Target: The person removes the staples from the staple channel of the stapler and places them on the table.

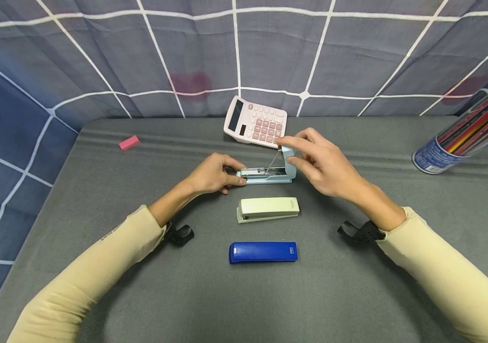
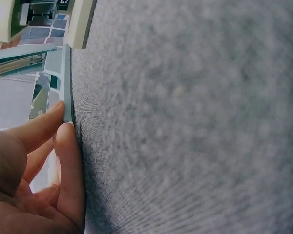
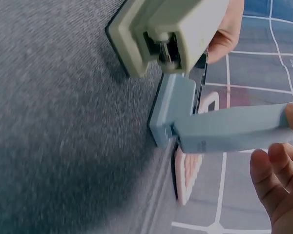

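A light blue stapler [image 1: 269,179] lies on the grey table with its top cover [image 3: 234,127] swung up roughly upright. Its metal staple channel is exposed, and a thin rod slants from cover to channel. At the stapler's front end, my left hand [image 1: 215,174] pinches the base between thumb and fingers, also seen in the left wrist view on the base edge [image 2: 66,83]. My right hand [image 1: 323,164] holds the raised cover near its tip with thumb and fingers. Closer to me lie a pale green stapler [image 1: 268,208] and a dark blue stapler [image 1: 263,252], both with covers down.
Behind the light blue stapler sits a pink calculator [image 1: 256,121], close to my right fingertips. A pink eraser-like block [image 1: 129,142] lies at the back left. At the far right a blue cup [image 1: 434,157] holds several pencils. A grid-patterned cloth [image 1: 201,52] hangs behind the table.
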Tool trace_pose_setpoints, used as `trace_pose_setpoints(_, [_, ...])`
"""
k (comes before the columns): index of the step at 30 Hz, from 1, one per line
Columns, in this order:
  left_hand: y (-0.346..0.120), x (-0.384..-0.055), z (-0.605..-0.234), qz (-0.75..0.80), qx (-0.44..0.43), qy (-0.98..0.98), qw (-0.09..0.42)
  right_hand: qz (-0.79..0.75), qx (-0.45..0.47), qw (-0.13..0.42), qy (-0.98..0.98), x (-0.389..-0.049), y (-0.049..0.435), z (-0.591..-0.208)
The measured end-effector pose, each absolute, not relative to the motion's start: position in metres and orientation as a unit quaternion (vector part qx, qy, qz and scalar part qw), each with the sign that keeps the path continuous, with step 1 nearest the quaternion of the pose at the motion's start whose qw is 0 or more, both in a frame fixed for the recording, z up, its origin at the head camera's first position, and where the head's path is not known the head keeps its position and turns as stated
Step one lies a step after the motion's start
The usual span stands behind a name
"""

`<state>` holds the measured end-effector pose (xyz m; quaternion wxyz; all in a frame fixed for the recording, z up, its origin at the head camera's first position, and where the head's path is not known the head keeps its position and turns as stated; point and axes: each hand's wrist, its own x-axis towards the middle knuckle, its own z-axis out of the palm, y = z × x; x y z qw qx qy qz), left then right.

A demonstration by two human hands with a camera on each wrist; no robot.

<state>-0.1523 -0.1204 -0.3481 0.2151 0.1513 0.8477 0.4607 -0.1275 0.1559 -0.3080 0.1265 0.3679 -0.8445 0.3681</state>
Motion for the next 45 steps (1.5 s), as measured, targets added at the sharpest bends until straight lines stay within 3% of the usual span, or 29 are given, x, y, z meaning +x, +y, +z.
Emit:
trace_pose_setpoints(10, [-0.120,-0.154,-0.349,0.455,0.144,0.851,0.219,0.416,0.261,0.119,-0.863,-0.118,0.183,-0.312])
trace_pose_setpoints(21, [-0.121,-0.154,-0.348,0.462,0.144,0.847,0.220,0.486,0.137,0.018,-0.863,-0.116,0.223,-0.329])
trace_pose_setpoints(30, [-0.121,-0.153,-0.349,0.461,0.142,0.847,0.224,0.456,0.107,-0.013,-0.884,-0.115,0.224,-0.327])
trace_pose_setpoints(38, [-0.122,-0.153,-0.349,0.458,0.146,0.848,0.222,0.416,0.099,-0.020,-0.904,-0.112,0.221,-0.326])
trace_pose_setpoints(45, [-0.122,-0.153,-0.349,0.467,0.145,0.844,0.220,0.430,0.135,0.037,-0.892,-0.109,0.203,-0.313])
